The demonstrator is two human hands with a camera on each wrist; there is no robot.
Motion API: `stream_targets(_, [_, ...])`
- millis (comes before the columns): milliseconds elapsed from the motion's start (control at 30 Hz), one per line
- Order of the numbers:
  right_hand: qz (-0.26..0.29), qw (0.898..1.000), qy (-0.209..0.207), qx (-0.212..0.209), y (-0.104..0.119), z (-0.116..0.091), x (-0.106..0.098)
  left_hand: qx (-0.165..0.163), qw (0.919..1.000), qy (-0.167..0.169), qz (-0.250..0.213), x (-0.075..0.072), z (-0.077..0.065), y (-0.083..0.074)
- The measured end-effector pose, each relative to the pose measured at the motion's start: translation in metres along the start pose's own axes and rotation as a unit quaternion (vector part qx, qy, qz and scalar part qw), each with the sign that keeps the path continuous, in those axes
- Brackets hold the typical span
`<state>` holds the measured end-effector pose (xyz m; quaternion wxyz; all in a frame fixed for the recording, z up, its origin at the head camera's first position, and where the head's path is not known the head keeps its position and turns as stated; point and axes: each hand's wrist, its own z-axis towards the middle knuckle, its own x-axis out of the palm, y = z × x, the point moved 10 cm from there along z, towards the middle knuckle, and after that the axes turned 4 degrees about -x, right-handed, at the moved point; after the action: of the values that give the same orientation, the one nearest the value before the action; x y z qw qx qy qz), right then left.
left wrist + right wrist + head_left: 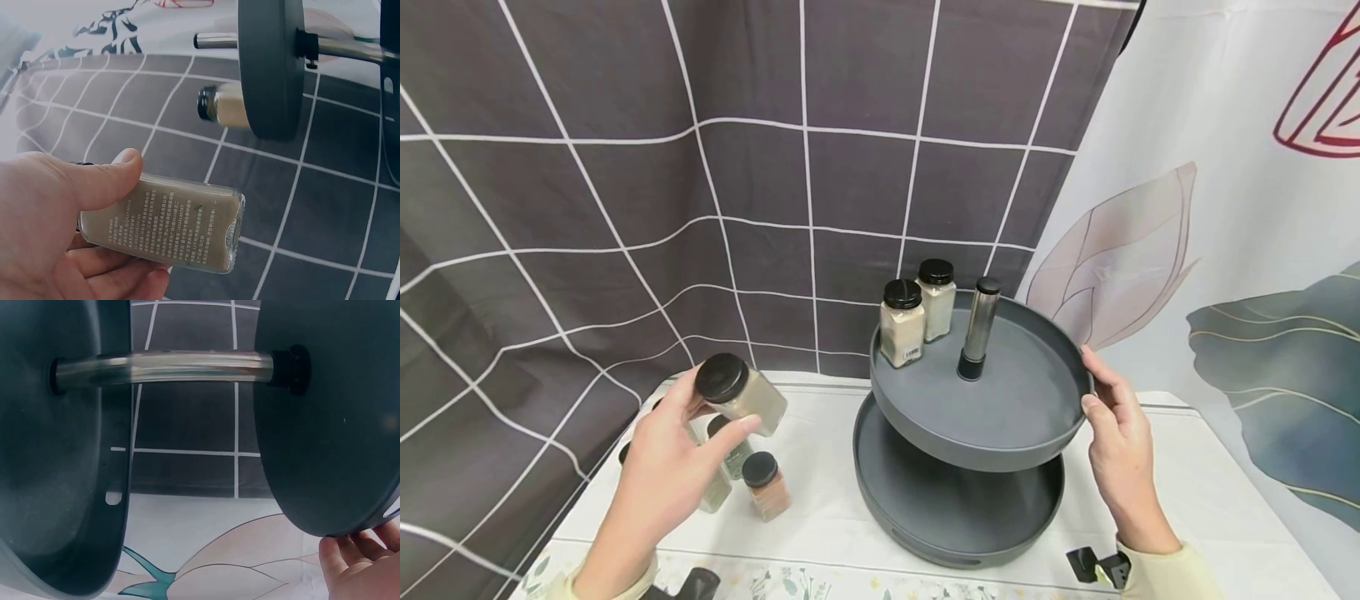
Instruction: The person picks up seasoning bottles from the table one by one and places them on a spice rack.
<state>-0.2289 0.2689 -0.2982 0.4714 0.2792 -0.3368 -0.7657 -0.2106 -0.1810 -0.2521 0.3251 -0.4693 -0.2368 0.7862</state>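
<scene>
My left hand (673, 454) holds a clear spice jar (748, 400) with a black lid, tilted above the table; its printed side and pale powder show in the left wrist view. To the right stands a grey two-tier turntable (1000, 429) with a metal centre post (981, 325). My right hand (1122, 446) grips the upper tier's rim at the right, with fingertips against its edge in the right wrist view. Two black-lidded jars of pale powder, a front jar (902, 329) and a rear jar (937, 304), stand on the upper tier's left side.
Below my left hand, a jar of orange-brown spice (767, 492) and a jar with green contents (737, 454) stand on the white tabletop (820, 450). More jars are partly hidden behind the hand. A dark gridded curtain (865, 192) hangs behind; the turntable's lower tier (955, 533) holds nothing visible.
</scene>
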Motion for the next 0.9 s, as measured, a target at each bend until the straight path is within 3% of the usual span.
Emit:
stream_targets(367, [-0.016,1.000,0.002,0.000,0.002,0.000,0.001,0.038,0.9986,0.004,-0.038,0.016,0.019,-0.034])
stream_targets(900, [-0.011,1.000,-0.001,-0.015,0.004,0.000,0.001,0.105,0.9894,0.022,-0.098,0.040,0.035,-0.075])
